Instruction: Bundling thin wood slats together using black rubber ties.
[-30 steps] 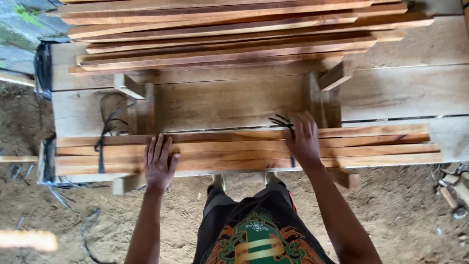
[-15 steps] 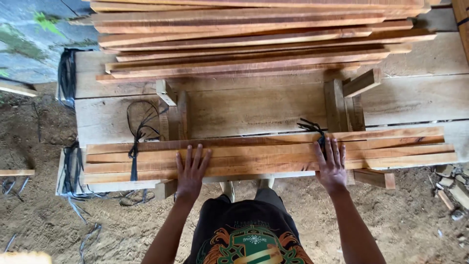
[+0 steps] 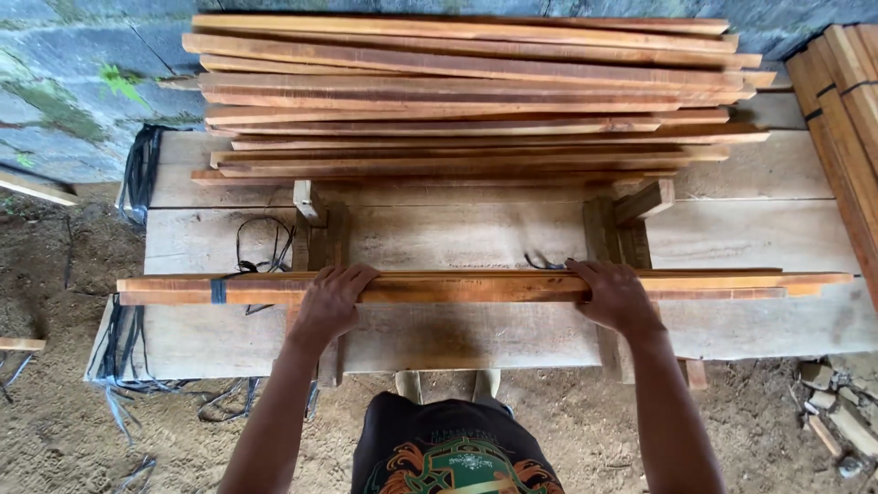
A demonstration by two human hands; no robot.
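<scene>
Slat bundle (image 3: pixel 476 286) under both hands (gripped)

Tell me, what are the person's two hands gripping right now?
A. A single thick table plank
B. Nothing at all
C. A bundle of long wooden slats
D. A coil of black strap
C: the left hand and right hand both curl their fingers over the bundle of long wooden slats, bound near its left end by a dark strap.

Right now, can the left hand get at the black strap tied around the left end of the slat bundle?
Probably yes. The left hand grips the slat bundle, and the black strap sits further left on it with nothing between them; the hand would have to let go and slide over.
</scene>
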